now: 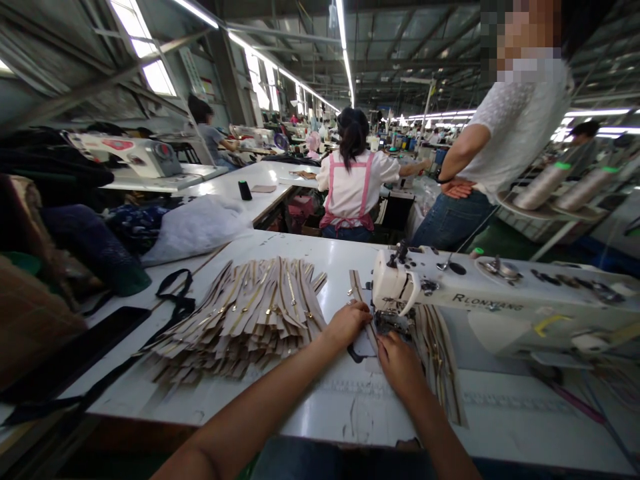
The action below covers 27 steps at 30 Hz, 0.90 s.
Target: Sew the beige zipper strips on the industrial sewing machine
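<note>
A beige zipper [356,285] with a metal pull lies lengthwise at the left of the sewing machine's [395,283] needle area. My left hand [351,321] is closed on its middle, fingers pressed together beside the presser foot. Closer to me, my right hand [399,360] pinches the zipper's near end at the machine's front. The fingertips partly hide the strip. Left of my hands lies a thick heap of beige zippers [260,313] with gold-coloured teeth and pulls. More zippers [443,367] lie fanned out to the right of my right hand, partly beneath the machine arm.
Two thread cones [543,187] stand on a holder at right. A person in a pink apron [349,190] sits ahead, and another person [515,127] stands at right. A black strap [175,287], white plastic bag [200,227] and dark flat tray [80,350] lie left.
</note>
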Available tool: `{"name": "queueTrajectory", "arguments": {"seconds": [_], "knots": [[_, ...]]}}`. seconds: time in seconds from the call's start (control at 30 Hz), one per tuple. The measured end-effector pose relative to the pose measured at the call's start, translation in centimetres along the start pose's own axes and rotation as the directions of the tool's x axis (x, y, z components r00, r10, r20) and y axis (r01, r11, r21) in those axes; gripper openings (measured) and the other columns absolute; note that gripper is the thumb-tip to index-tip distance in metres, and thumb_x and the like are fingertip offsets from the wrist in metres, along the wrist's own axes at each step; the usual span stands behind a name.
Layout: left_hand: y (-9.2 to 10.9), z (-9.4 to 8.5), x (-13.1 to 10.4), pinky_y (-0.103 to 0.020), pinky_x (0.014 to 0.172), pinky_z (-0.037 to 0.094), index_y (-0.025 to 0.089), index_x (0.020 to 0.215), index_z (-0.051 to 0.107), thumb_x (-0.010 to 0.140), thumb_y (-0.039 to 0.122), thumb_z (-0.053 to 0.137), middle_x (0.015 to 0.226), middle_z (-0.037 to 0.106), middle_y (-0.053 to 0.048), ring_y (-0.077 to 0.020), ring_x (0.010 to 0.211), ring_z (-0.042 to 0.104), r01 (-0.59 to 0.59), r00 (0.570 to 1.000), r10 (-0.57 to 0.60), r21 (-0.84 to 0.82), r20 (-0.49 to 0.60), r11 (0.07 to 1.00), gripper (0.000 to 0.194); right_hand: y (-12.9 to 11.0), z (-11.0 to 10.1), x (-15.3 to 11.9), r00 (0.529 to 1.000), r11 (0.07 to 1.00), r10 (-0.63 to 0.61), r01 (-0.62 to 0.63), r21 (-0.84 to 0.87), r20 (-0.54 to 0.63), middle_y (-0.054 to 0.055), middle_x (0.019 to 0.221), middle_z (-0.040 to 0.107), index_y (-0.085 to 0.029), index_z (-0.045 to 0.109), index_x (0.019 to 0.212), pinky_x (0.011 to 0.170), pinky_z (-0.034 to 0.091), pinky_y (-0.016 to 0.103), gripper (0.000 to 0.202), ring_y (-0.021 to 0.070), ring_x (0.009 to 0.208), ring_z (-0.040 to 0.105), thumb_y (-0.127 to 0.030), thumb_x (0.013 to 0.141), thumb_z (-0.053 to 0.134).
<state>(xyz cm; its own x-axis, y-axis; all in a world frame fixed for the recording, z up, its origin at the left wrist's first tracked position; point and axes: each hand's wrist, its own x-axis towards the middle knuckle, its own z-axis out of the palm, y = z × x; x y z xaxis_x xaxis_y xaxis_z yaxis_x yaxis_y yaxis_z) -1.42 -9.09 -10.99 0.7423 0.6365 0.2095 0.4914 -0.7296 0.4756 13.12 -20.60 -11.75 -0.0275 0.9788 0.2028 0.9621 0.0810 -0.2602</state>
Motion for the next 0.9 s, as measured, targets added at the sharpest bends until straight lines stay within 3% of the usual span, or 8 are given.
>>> {"name": "queueTrajectory", "arguments": {"seconds": [0.13, 0.3, 0.57, 0.9], "knots": [[-0.1, 0.7, 0.0, -0.033, 0.088, 0.044, 0.019, 0.099, 0.074, 0.094, 0.017, 0.048, 0.107, 0.066, -0.007, -0.0230, 0.100, 0.054, 0.011, 0.998, -0.011, -0.006, -0.054, 1.000, 0.026, -0.3, 1.3, -0.7, 0.995, 1.000, 0.004, -0.002, 0.017, -0.097, 0.010, 0.098, 0.068, -0.016, 0.067, 0.112, 0.074, 0.050, 0.024, 0.036, 0.0170, 0.084, 0.068, -0.013, 0.095, 0.035], [-1.3, 1.8, 1.3, -0.033, 0.088, 0.044, 0.017, 0.082, 0.075, 0.091, 0.017, 0.052, 0.099, 0.068, -0.006, -0.0221, 0.094, 0.056, -0.046, 0.996, 0.036, -0.128, -0.080, 0.991, 0.024, -0.3, 2.5, -0.8, 0.984, 0.999, 0.047, -0.047, 0.004, -0.173, 0.008, 0.089, 0.068, -0.015, 0.068, 0.110, 0.067, 0.051, 0.025, 0.034, 0.0178, 0.077, 0.068, -0.013, 0.093, 0.038], [-2.9, 2.5, 2.4, -0.034, 0.088, 0.043, 0.016, 0.077, 0.074, 0.085, 0.017, 0.061, 0.093, 0.068, -0.008, -0.0224, 0.093, 0.058, -0.080, 0.995, 0.067, -0.212, -0.068, 0.974, 0.016, -0.5, 3.0, -0.8, 0.975, 0.997, 0.068, -0.075, -0.023, -0.212, 0.010, 0.089, 0.069, -0.015, 0.069, 0.103, 0.065, 0.051, 0.027, 0.033, 0.0191, 0.074, 0.068, -0.014, 0.092, 0.038], [-3.5, 2.7, 3.6, -0.037, 0.091, 0.042, 0.014, 0.070, 0.072, 0.080, 0.015, 0.064, 0.090, 0.067, -0.007, -0.0228, 0.091, 0.057, -0.024, 1.000, 0.020, -0.319, -0.016, 0.948, 0.012, -0.2, 3.4, -0.4, 0.961, 0.994, 0.075, -0.092, -0.052, -0.268, 0.010, 0.090, 0.069, -0.016, 0.070, 0.103, 0.060, 0.048, 0.025, 0.031, 0.0182, 0.072, 0.067, -0.015, 0.092, 0.041]]}}
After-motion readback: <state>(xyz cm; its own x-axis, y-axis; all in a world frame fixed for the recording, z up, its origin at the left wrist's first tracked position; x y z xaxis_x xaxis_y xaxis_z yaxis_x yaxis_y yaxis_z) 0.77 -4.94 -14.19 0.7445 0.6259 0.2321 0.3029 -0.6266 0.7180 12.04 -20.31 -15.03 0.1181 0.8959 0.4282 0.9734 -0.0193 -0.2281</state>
